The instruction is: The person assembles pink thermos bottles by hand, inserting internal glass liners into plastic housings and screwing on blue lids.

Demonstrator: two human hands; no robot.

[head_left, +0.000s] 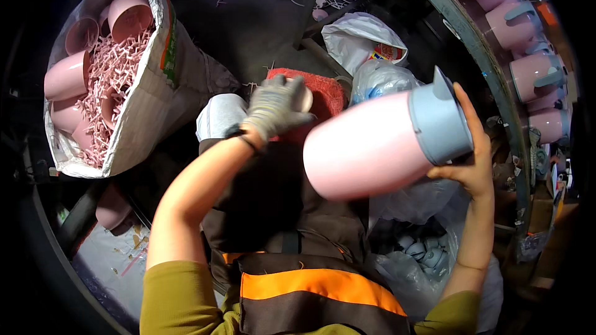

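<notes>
My right hand (470, 149), bare, grips a pink jug (363, 146) by its blue-grey collar and spout (437, 121). The jug lies tilted on its side in the air above my lap, its rounded pink end toward the left. My left hand (273, 108) wears a striped grey glove, with a dark band at the wrist. Its fingers are curled around a pale round piece (304, 99), mostly hidden by the glove. Beneath that hand a red cloth (329, 90) lies just beyond my knees.
At the left stands a white sack (133, 118) of pink jug bodies (67, 77) and pink scraps (112, 80). Finished-looking pink jugs (540, 77) line a rack at the right. Clear bags (385, 80) sit behind the held jug; another bag holds blue-grey parts (425, 253) beside my right thigh.
</notes>
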